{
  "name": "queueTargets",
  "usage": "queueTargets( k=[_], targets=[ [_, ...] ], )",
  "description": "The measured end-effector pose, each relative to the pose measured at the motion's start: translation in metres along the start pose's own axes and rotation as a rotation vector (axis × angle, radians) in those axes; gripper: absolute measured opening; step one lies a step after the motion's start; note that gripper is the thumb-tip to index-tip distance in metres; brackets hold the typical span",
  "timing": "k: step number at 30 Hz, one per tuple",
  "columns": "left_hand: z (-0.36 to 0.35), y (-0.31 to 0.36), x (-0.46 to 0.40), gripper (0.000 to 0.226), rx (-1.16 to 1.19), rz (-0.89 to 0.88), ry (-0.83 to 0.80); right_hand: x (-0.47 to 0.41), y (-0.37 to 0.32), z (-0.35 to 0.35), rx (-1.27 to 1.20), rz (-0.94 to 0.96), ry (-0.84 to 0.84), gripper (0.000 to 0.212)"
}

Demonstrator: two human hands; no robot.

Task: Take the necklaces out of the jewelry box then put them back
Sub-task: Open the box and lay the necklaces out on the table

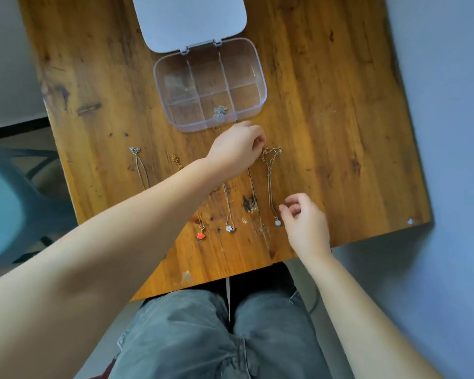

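A clear plastic jewelry box (pixel 260 86) with several compartments stands open on the wooden table (pixel 340 105), its lid (pixel 189 17) laid back. One silver necklace (pixel 220 111) lies bunched in a front compartment. Several necklaces lie stretched out in a row below it: a silver one (pixel 140 165) at the left, one with a red pendant (pixel 201 235), one with a white flower pendant (pixel 230 228), and a gold chain (pixel 270 176) with a pale round pendant. My left hand (pixel 237 149) hovers with curled fingers beside that chain's top end. My right hand (pixel 305 222) hangs loosely curled next to its pendant.
A teal chair (pixel 17 198) stands left of the table. My lap in grey jeans (pixel 230 337) sits at the table's near edge. A dark knot (pixel 249 203) marks the wood between two necklaces. A grey wall lies to the right.
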State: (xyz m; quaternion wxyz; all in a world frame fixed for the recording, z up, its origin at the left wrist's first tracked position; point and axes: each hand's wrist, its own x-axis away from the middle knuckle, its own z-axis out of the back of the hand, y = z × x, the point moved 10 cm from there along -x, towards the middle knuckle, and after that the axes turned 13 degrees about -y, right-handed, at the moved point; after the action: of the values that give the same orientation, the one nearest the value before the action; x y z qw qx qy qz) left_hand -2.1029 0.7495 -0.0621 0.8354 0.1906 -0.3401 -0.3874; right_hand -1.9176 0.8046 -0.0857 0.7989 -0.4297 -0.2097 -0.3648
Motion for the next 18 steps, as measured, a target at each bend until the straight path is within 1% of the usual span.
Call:
queueTargets(
  k=[2,3,5,6,8,11,14,16,18],
  targets=[
    [0.02,-0.005,0.017,0.015,-0.048,-0.026,0.153,-0.014,-0.039,0.017,0.008,0.115,0.017,0.013],
    [0.03,-0.012,0.026,0.016,-0.089,-0.012,0.238,-0.022,-0.065,0.025,0.028,0.192,0.027,0.013],
    [0.048,-0.038,0.046,0.025,-0.143,0.093,0.371,-0.041,-0.122,0.038,0.061,0.344,0.049,0.015],
    [0.054,-0.055,0.054,0.028,-0.15,0.156,0.4,-0.051,-0.149,0.04,0.083,0.405,0.048,0.017],
    [0.06,-0.083,0.064,0.025,-0.145,0.23,0.391,-0.073,-0.194,0.035,0.173,0.484,0.01,0.023],
    [0.062,-0.097,0.065,0.019,-0.158,0.186,0.328,-0.109,-0.231,0.004,0.465,0.483,-0.15,0.033],
    [0.064,-0.097,0.062,0.018,-0.173,0.127,0.32,-0.133,-0.233,-0.028,0.841,0.404,-0.306,0.038],
    [0.066,-0.096,0.062,0.017,-0.168,0.105,0.335,-0.14,-0.229,-0.038,0.975,0.361,-0.375,0.034],
    [0.066,-0.095,0.063,0.016,-0.15,0.098,0.351,-0.143,-0.223,-0.045,1.036,0.327,-0.46,0.029]
  ],
)
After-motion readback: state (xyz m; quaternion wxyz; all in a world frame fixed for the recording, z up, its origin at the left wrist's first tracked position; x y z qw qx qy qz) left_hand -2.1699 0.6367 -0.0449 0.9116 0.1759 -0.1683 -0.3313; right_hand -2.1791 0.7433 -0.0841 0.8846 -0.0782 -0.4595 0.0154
